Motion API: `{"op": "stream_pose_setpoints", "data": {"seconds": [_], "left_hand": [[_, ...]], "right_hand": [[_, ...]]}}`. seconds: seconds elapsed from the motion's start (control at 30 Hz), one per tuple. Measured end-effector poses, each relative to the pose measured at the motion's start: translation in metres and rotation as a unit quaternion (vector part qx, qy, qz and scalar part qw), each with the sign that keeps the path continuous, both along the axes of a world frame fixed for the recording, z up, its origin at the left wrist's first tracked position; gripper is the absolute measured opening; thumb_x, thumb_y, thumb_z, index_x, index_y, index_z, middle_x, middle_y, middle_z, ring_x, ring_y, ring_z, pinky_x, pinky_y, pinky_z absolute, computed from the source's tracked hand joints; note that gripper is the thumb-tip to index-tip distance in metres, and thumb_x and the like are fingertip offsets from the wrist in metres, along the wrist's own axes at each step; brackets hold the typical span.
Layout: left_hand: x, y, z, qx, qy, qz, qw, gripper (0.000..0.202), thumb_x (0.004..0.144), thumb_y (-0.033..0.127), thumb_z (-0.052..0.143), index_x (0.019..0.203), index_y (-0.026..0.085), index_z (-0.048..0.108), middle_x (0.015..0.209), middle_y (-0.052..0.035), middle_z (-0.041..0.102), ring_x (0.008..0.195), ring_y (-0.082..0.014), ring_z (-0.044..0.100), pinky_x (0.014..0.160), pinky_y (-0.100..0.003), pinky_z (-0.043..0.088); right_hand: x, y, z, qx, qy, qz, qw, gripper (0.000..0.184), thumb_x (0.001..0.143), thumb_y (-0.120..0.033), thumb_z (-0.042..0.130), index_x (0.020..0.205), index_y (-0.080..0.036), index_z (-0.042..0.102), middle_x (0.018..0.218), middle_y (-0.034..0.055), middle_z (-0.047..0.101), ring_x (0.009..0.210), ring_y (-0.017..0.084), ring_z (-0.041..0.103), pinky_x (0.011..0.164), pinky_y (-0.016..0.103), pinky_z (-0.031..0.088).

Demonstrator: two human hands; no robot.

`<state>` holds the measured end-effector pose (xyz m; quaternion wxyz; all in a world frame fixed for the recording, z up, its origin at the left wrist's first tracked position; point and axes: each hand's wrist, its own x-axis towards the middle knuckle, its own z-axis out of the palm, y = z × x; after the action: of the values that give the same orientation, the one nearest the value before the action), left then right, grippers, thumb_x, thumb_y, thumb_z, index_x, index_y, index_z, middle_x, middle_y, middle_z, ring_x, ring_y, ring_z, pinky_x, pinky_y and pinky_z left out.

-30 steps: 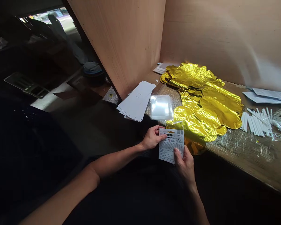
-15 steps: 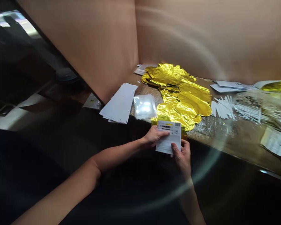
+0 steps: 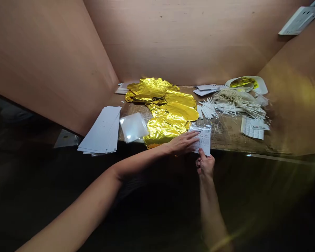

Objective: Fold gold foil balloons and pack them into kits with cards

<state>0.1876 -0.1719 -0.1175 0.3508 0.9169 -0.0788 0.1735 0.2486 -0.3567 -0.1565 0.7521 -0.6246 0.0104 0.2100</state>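
The right hand point(image 3: 207, 165) pinches the packet point(image 3: 205, 140) at its lower edge; the left hand's point(image 3: 183, 142) outstretched fingers cross its left side.

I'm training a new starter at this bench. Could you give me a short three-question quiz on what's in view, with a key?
1. What lies between the white sheets and the gold foil as the camera sees it?

2. What does the right grip hold by its lower edge?
A) a white stick
B) a printed card
C) a foil piece

3. True or false: the loose white sticks lie to the right of the gold foil.

Key:
1. Clear plastic squares
2. B
3. True
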Motion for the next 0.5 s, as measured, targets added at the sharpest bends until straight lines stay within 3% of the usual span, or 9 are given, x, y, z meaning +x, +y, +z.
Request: {"op": "stream_pose_setpoints", "data": {"seconds": [0.07,0.13,0.23,0.33,0.43,0.5], "left_hand": [[0.015,0.007,-0.003,0.07,0.011,-0.087,0.994,0.037,0.096,0.034,0.068,0.128,0.015,0.071,0.151,-0.0217,0.06,0.15,-0.0325,0.049,0.128,-0.049,0.037],[0.025,0.009,-0.004,0.076,0.018,-0.11,0.991,0.03,0.094,0.039,0.071,0.114,0.018,0.075,0.135,-0.0203,0.068,0.136,-0.0324,0.059,0.122,-0.046,0.042],[0.032,0.004,-0.006,0.027,0.027,-0.083,0.996,0.022,0.084,0.039,0.079,0.098,0.023,0.075,0.113,-0.0164,0.072,0.119,-0.0315,0.065,0.11,-0.041,0.047],[0.037,-0.003,-0.006,-0.019,0.044,-0.026,0.998,0.013,0.084,0.033,0.076,0.092,0.024,0.073,0.106,-0.0144,0.072,0.116,-0.0308,0.064,0.106,-0.039,0.045],[0.048,-0.001,-0.002,-0.045,0.066,0.0,0.997,0.006,0.085,0.029,0.074,0.085,0.024,0.071,0.104,-0.0122,0.072,0.114,-0.0284,0.063,0.106,-0.037,0.044],[0.059,0.007,0.003,-0.035,0.082,0.009,0.996,0.012,0.086,0.03,0.074,0.078,0.024,0.068,0.099,-0.0097,0.071,0.11,-0.026,0.064,0.106,-0.034,0.044]], "right_hand": [[0.006,0.002,-0.009,0.0,-0.016,0.005,1.0,0.061,0.064,-0.069,0.092,0.081,-0.02,0.059,0.045,-0.0134,0.044,0.029,0.004,0.03,0.028,0.017,0.023],[0.006,0.003,-0.016,-0.003,-0.026,0.014,1.0,0.065,0.063,-0.074,0.09,0.082,-0.02,0.06,0.046,-0.0123,0.046,0.031,0.004,0.031,0.029,0.018,0.024],[0.004,0.003,-0.023,-0.018,-0.044,0.027,0.999,0.066,0.062,-0.076,0.089,0.078,-0.021,0.057,0.046,-0.0113,0.045,0.033,0.005,0.032,0.031,0.02,0.025],[0.008,-0.001,-0.024,-0.046,-0.066,0.03,0.996,0.064,0.068,-0.079,0.082,0.072,-0.025,0.049,0.044,-0.0124,0.039,0.034,0.007,0.029,0.033,0.023,0.024],[0.02,-0.01,-0.015,-0.089,-0.085,0.047,0.991,0.057,0.075,-0.073,0.08,0.07,-0.025,0.051,0.044,-0.0105,0.039,0.035,0.009,0.031,0.036,0.025,0.025],[0.031,-0.017,-0.003,-0.141,-0.134,0.023,0.981,0.047,0.081,-0.063,0.079,0.073,-0.023,0.057,0.051,-0.006,0.048,0.042,0.013,0.041,0.043,0.028,0.033]]}}
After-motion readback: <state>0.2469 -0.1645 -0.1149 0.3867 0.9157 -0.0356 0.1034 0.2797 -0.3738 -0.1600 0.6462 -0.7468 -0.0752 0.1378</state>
